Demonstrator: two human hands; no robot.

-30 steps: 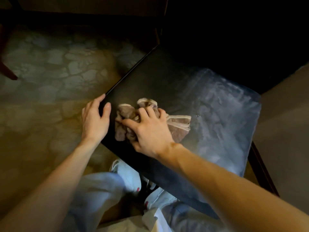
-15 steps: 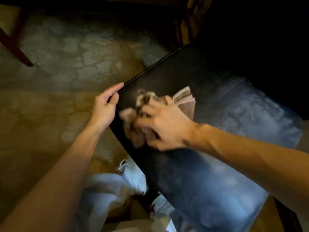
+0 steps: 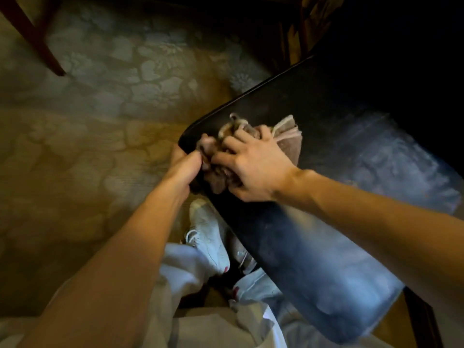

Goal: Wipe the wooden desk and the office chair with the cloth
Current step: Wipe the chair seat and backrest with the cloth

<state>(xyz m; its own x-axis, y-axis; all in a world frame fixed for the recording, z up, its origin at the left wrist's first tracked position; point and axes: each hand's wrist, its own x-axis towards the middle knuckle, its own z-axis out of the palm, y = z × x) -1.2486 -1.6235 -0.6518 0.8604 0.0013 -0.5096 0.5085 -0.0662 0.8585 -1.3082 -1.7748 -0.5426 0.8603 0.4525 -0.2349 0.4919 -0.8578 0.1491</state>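
A dark, glossy seat surface (image 3: 313,222) fills the right half of the view, slanting from upper left to lower right. A crumpled brownish cloth (image 3: 286,136) lies near its left corner. My right hand (image 3: 253,167) presses down on the cloth, fingers curled into it. My left hand (image 3: 183,167) grips the seat's left edge right beside the cloth, thumb on top and fingers hidden below the edge.
Patterned carpet (image 3: 100,121) covers the floor to the left. A dark wooden furniture leg (image 3: 37,41) slants at the top left. My white shoes (image 3: 208,237) and pale trousers sit below the seat edge. Dark furniture stands at the top right.
My right hand has swept the cloth toward the seat's left corner. My left hand has gone from resting with fingers extended to clasping the edge, now touching the cloth. The view has shifted closer.
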